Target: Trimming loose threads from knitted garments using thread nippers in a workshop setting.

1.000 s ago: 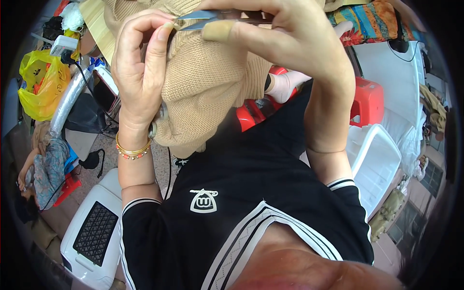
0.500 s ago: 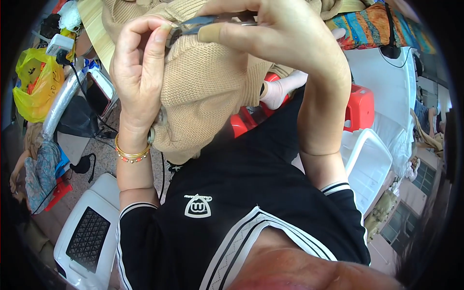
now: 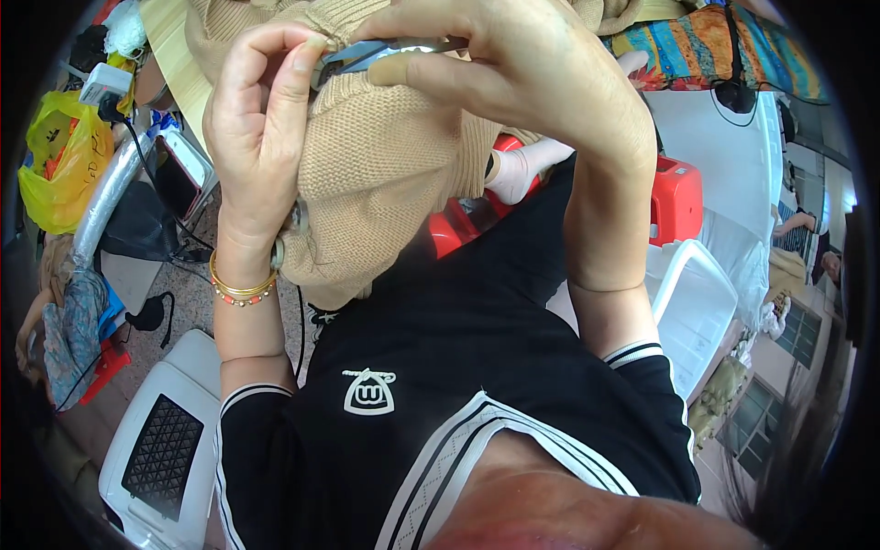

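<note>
A beige knitted garment (image 3: 376,151) hangs in front of me, bunched over my lap. My left hand (image 3: 252,128) is closed at its upper edge, thumb and forefinger pinching the knit. Beside those fingertips are the blades of small thread snips (image 3: 367,51), gripped in my right hand (image 3: 513,69). The blades look parted at the knit; whether a thread lies between them is too small to tell. A tan cover (image 3: 390,71) wraps my right thumb. Near my left wrist, a button (image 3: 300,217) shows on the garment's edge.
More beige knitwear (image 3: 215,41) lies on a wooden board (image 3: 174,55) ahead. To the left are a yellow plastic bag (image 3: 64,165), a phone (image 3: 176,179) and cables. On the right stand a red stool (image 3: 676,202) and a white plastic bin (image 3: 692,302). A person's foot (image 3: 513,176) shows beyond the garment.
The snips' tips have shifted slightly left, closer to my left fingertips. Both hands keep their grip, and the whole view has moved a little.
</note>
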`<state>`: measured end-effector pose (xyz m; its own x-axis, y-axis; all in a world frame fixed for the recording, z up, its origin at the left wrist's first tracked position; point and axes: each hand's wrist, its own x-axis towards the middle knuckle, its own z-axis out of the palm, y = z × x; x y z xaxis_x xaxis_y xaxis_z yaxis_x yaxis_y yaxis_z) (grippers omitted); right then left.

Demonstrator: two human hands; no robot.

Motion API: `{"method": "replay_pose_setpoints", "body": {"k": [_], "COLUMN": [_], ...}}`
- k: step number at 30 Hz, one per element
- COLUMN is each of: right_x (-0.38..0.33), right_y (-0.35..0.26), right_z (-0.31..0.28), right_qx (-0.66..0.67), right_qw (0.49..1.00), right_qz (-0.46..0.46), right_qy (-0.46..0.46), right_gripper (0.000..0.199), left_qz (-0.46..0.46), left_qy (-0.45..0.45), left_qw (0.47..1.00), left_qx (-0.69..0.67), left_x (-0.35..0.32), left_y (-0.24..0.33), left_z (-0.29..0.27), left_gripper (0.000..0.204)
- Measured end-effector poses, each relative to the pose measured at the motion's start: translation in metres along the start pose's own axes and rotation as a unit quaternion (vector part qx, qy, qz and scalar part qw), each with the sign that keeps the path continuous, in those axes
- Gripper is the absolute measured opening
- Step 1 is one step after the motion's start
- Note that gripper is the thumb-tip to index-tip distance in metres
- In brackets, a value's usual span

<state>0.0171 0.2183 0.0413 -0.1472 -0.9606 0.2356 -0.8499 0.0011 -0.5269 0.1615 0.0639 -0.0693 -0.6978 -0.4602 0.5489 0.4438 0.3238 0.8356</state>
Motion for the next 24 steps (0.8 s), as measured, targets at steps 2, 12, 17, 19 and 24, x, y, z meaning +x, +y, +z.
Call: {"method": "replay_pose_setpoints", "body": {"k": [2,12,17,19,24], "right_x": [0.003,0.011,0.017,0.018,0.022], "right_y": [-0.003,-0.014,-0.017,-0.015,-0.019], "right_z": [-0.004,-0.015,-0.015,-0.015,-0.015], "right_qx": [-0.038,-0.102,-0.087,-0.105,-0.13], "right_qw": [0.999,0.992,0.992,0.99,0.985], "right_qz": [0.007,-0.006,0.014,0.01,0.018], "right_qy": [-0.035,-0.069,-0.089,-0.095,-0.116], "right_gripper": [0.024,0.023,0.022,0.022,0.02], "left_qz": [0.004,-0.059,-0.073,-0.073,-0.072], "left_qy": [-0.005,-0.015,-0.019,-0.02,-0.027], "left_qw": [1.0,0.998,0.997,0.997,0.997], "left_qx": [0.013,0.016,0.0,-0.001,0.0], "left_x": [0.001,-0.004,-0.006,-0.005,-0.006], "left_y": [0.002,-0.005,-0.007,-0.008,-0.008], "left_z": [0.0,-0.008,-0.008,-0.007,-0.009], "left_gripper": [0.013,0.016,0.017,0.018,0.019]}}
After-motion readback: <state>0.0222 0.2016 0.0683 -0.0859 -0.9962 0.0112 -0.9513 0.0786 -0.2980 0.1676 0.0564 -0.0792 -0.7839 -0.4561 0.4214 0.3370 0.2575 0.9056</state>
